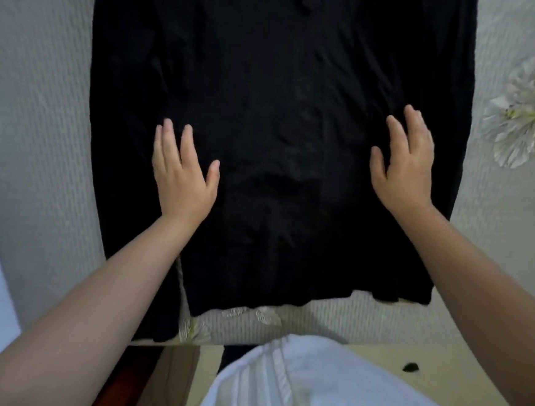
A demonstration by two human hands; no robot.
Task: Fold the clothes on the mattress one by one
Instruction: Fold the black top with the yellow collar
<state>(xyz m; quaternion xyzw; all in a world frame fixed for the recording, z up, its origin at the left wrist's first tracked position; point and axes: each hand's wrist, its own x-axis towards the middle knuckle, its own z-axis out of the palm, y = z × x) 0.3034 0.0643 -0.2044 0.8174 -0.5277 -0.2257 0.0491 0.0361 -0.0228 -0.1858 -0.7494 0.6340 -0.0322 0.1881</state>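
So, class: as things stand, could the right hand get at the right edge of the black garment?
Probably yes. The right hand lies open on the black garment, close to its right edge, and only bare cloth and mattress lie between.

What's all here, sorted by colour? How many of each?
Black: 1, the garment spread flat on the mattress, with the left hand and right hand resting on it.
Pale: 1, the mattress itself.
White: 1, the person's top.
Total: 3
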